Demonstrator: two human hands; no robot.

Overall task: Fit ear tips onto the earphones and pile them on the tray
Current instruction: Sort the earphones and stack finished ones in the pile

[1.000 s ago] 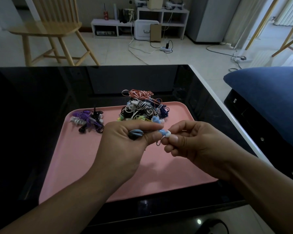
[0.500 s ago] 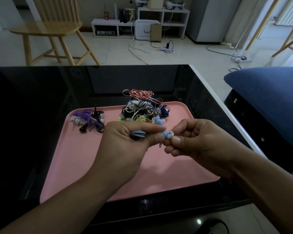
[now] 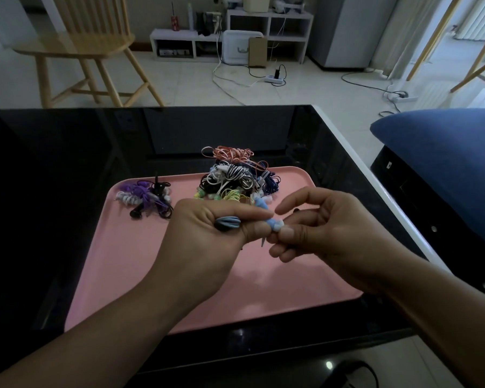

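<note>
Above the pink tray, my left hand grips a coiled blue earphone and pinches one blue earbud between thumb and forefinger. My right hand pinches the pale ear tip at the end of that bud with thumb and middle finger, its forefinger lifted. A large tangled pile of earphones in several colours lies at the tray's far edge. A smaller pile of purple, white and black earphones sits at the tray's far left.
The tray lies on a glossy black table whose right edge runs diagonally past my right hand. A blue cushion is off to the right. A wooden chair and floor cables stand beyond the table.
Both hands stayed together over the tray. My right forefinger has lifted off the ear tip, leaving thumb and middle finger on it.
</note>
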